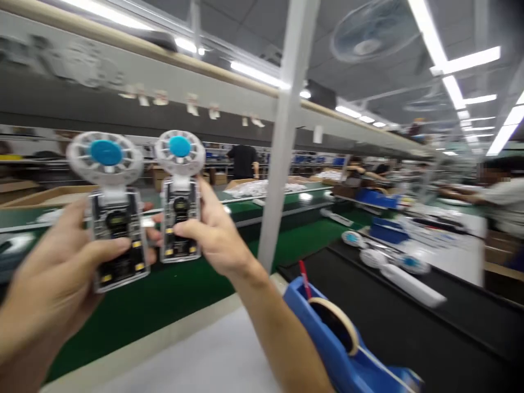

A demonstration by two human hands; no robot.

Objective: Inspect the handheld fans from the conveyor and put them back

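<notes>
In my left hand (71, 267) is a handheld fan (119, 218) with a white round head, a blue centre and a clear body showing dark parts inside. My left thumb lies across the front of its body. A second handheld fan (180, 204) of the same kind is gripped by my right hand (216, 234), with the thumb pressed on its front. Both fans are upright, side by side and a little apart, raised above the green conveyor belt (196, 295).
A blue tape dispenser (327, 349) with a tape roll stands at lower right. More fans (372, 257) lie on a black mat (393, 311). A grey post (282, 142) rises beyond my right hand. People (505, 202) are at the right and in the background.
</notes>
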